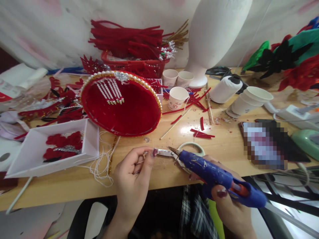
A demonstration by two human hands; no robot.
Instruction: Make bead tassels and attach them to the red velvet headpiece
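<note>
My right hand (230, 209) is wrapped round a blue hot glue gun (206, 169), its nozzle pointing up and left. A glue stick (291, 215) sticks out of the gun's back end. My left hand (134, 176) is closed in a pinch just left of the nozzle; whatever sits between thumb and forefinger is too small to name. Scissors (165, 153) with pale green handles lie on the table behind, their blades running from the nozzle towards my left fingertips. Beyond my left hand, a red velvet headpiece (124, 113) edged with pearls and gold trim leans tilted, with bead strands (109, 89) hanging inside.
A white box (92, 139) with red velvet pieces stands at left beside loose white string (99, 172). Paper cups (177, 98), a thread spool (225, 89) and a white mannequin stand (214, 36) stand behind. A red basket (139, 68) holds red stems. A phone (264, 146) lies right.
</note>
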